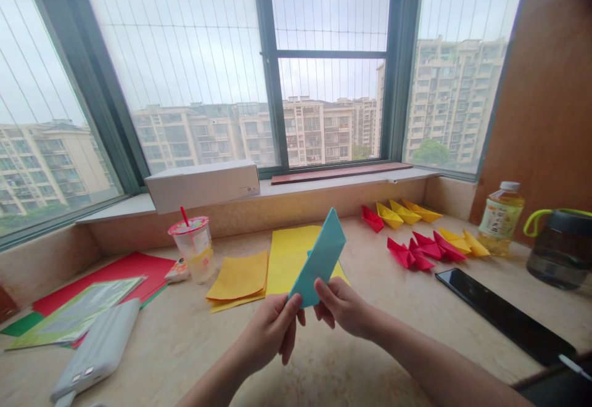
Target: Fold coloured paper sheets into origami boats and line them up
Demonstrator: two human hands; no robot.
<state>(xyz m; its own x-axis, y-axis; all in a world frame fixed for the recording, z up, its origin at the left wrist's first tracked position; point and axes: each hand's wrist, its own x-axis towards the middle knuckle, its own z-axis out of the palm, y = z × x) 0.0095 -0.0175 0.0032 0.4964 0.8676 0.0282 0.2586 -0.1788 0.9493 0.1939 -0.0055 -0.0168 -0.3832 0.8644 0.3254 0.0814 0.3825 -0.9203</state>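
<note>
A folded piece of light blue paper [320, 262] is held up at a slant above the counter, between both hands. My left hand [272, 324] pinches its lower left corner, thumb in front. Along its lower right edge, my right hand [342, 305] grips the paper with the thumb on the near face. Behind it lie yellow sheets [284, 253], partly hidden by the blue paper and my right hand. To their left is a small stack of orange-yellow paper [238, 276].
Red paper boats [428, 248] and yellow paper boats [402, 211] stand at the back right, near a drink bottle [502, 219], a dark jug [560, 250] and a phone [502, 311]. Leftward are a plastic cup [194, 250], red paper [152, 271] and a white power bank [99, 351].
</note>
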